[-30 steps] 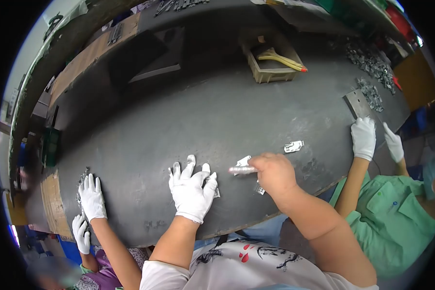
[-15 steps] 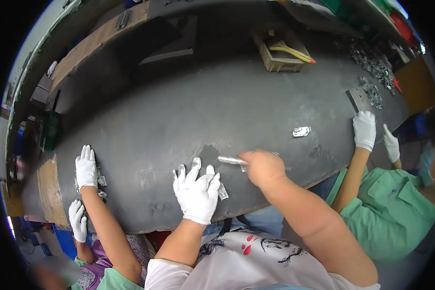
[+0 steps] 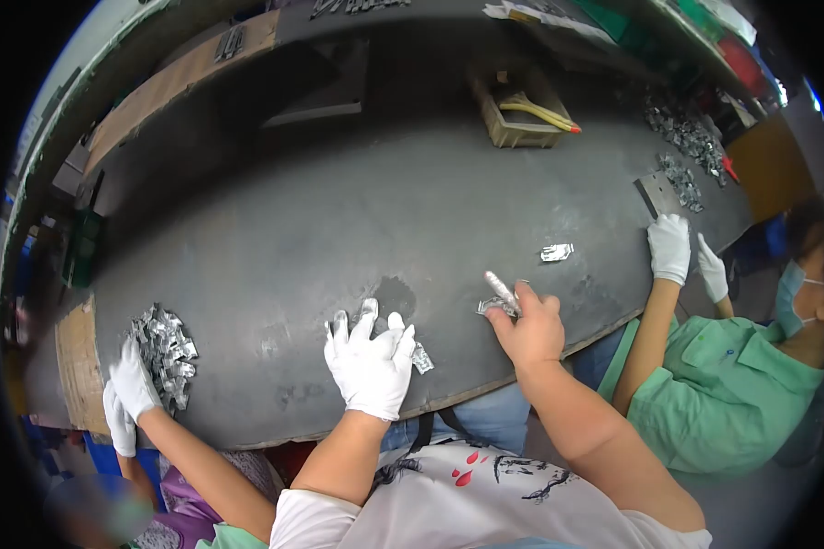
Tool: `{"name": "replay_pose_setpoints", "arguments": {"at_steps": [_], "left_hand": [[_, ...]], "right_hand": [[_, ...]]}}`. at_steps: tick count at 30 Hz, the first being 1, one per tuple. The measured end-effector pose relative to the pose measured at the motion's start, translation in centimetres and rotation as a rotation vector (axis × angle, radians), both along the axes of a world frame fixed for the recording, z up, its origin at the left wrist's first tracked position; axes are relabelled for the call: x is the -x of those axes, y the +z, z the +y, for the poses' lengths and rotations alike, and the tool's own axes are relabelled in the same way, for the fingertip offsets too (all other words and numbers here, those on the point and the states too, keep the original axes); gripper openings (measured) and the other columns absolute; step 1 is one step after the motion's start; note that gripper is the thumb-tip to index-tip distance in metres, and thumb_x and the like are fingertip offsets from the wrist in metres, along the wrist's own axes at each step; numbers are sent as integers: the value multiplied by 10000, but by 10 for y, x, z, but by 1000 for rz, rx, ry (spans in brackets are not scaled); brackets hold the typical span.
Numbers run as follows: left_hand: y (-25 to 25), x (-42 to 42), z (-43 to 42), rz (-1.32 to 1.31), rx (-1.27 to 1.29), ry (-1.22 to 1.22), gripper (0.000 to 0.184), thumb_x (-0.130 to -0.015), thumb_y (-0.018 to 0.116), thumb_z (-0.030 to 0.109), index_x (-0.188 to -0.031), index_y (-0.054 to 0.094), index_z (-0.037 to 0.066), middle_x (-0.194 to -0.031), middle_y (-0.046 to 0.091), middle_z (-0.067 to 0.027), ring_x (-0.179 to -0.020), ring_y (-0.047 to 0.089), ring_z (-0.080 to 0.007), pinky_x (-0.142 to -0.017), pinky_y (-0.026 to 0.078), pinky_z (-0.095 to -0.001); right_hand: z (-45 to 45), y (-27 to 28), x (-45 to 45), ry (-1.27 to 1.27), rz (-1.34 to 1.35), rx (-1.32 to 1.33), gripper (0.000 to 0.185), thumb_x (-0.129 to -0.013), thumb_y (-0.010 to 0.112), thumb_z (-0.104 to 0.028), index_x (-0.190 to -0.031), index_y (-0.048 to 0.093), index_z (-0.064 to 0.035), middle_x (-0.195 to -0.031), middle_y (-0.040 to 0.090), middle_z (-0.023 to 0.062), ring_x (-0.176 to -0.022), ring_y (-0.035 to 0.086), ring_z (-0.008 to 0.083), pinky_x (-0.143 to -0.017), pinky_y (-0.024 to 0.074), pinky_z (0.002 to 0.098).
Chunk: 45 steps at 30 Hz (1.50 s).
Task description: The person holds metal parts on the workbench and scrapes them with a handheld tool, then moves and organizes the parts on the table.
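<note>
My left hand [image 3: 368, 361], in a white glove with greyed fingertips, lies flat on the dark tabletop [image 3: 339, 210] with its fingers spread. A small shiny metal piece [image 3: 421, 359] lies just right of it, partly under the hand's edge. My right hand [image 3: 533, 328] is bare, its thumb and fingers curled at another small metal piece [image 3: 494, 306]. A silvery-white, pink-tipped length [image 3: 499, 286] points up and left from this hand; I cannot tell whether it is a wrapped finger or a tool. Farther back lies a third metal piece [image 3: 556, 252].
At left, a co-worker's gloved hands [image 3: 135, 380] are beside a heap of metal pieces [image 3: 167, 352]. At right, another co-worker's gloved hand [image 3: 668, 247] touches a metal block [image 3: 656, 195], near more heaped pieces [image 3: 691, 137]. A plastic bin [image 3: 526, 135] holds a yellow-handled tool [image 3: 540, 113].
My right hand has moved slightly right, and the silvery length swung from pointing left to up-left. The left co-worker's hand has drawn back, uncovering the heap. My left hand stays put.
</note>
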<state>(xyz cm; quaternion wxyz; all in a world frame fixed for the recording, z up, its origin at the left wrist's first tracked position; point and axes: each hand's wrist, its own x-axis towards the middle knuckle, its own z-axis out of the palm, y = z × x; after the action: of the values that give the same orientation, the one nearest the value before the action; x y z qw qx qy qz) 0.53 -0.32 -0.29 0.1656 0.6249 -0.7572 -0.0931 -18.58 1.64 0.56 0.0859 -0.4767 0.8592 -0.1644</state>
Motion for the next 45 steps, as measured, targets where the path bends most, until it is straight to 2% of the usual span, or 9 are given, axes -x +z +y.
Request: {"name": "replay_pose_setpoints", "arguments": {"at_steps": [5,12,18,24,28,35,38,41,45], "left_hand": [[2,4,-2,25,67,-3,169,-755,612,306,-773,704,165,-1146,561,-106,-1075,457,-406,-967,290,-488],[5,6,-3,-25,30,-1,177,-755,598,340,-785,690,191,-1141,554,-84,-1075,447,-398,-970,293,-500],[3,9,-6,-42,52,3,153,-729,621,322,-776,688,192,-1115,566,-82,-1045,459,-395,-947,320,-507],[1,10,-5,-48,74,26,146,-712,638,319,-775,686,196,-1111,569,-78,-1044,464,-393,-941,326,-503],[3,10,-7,-29,69,25,147,-714,638,316,-765,689,188,-1121,569,-89,-1053,466,-400,-944,323,-496],[5,11,-2,-17,62,35,162,-730,624,315,-751,696,172,-1136,569,-96,-1052,473,-400,-943,326,-473],[6,10,-3,-16,78,27,159,-734,620,315,-761,698,179,-1146,562,-91,-1053,475,-392,-946,325,-466],[7,10,-3,-6,68,44,158,-741,615,317,-767,699,186,-1156,555,-90,-1070,466,-388,-957,316,-463],[2,10,-3,-2,77,47,163,-741,616,331,-777,701,197,-1154,557,-88,-1083,459,-391,-959,314,-475]], "right_hand": [[-16,-6,14,-13,-53,-24,427,-632,680,-404,-950,638,-122,-973,528,145,-745,591,304,-669,483,377],[-20,0,35,160,-167,7,365,-665,672,-360,-917,636,-99,-888,579,125,-770,594,269,-683,473,360],[-70,26,70,-494,-445,-29,353,-737,648,-281,-1001,598,-51,-925,627,124,-857,595,242,-715,457,364],[-63,30,66,13,-331,-383,320,-736,642,-255,-991,620,-64,-888,621,126,-850,590,266,-739,451,353],[-36,22,54,137,-247,-162,352,-664,680,-314,-948,653,-107,-955,566,142,-823,583,288,-739,460,354],[-24,14,20,-49,-216,-80,362,-685,660,-312,-982,636,-106,-978,533,141,-819,573,291,-722,466,361],[-10,16,16,14,-312,178,319,-738,653,-219,-1014,599,-67,-888,552,97,-731,570,214,-684,465,322],[3,35,-6,-157,-1231,302,286,-776,634,-126,-1030,561,-14,-793,540,28,-687,525,119,-670,446,264],[18,30,-21,98,-1145,244,277,-786,601,-46,-1049,531,7,-778,524,-2,-715,501,70,-652,422,212]]}}
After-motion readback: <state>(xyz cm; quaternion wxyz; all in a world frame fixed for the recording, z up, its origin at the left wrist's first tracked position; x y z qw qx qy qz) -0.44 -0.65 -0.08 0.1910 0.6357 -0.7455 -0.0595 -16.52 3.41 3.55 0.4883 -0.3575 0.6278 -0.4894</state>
